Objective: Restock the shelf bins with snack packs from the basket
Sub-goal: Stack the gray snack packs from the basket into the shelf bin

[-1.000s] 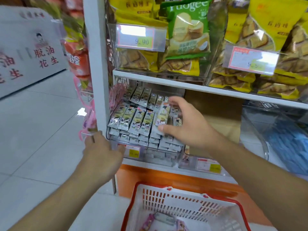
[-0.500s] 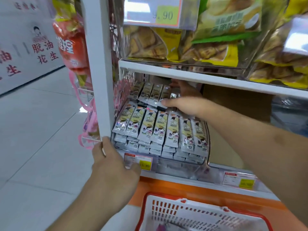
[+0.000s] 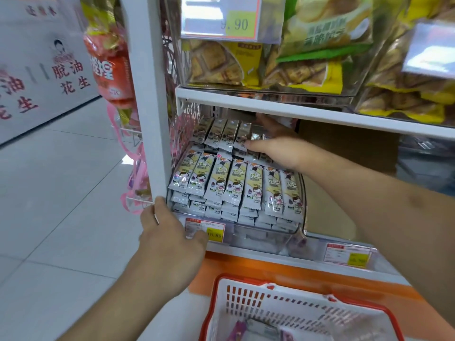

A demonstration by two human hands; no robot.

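A clear shelf bin (image 3: 258, 236) on the lower shelf holds two rows of white snack packs with cartoon figures: a front row (image 3: 236, 185) and a back row (image 3: 221, 131). My left hand (image 3: 170, 237) grips the bin's front left corner, thumb at the rim and fingers over the price label. My right hand (image 3: 278, 148) reaches under the upper shelf with straight fingers and rests on the back-row packs on the right. The red and white basket (image 3: 246, 299) stands below, with a few packs (image 3: 261, 331) at its bottom.
A white upright post (image 3: 147, 94) stands left of the bin. Above, bins hold yellow cracker bags (image 3: 221, 62) and green bags. A cardboard box (image 3: 344, 153) fills the space right of the bin. Red snack bags (image 3: 110, 70) hang at the shelf end. An orange base (image 3: 270, 267) runs below.
My right hand left the front row of packs and moved deeper to the back row. The view came closer to the bin. My left hand stayed on the bin's front corner.
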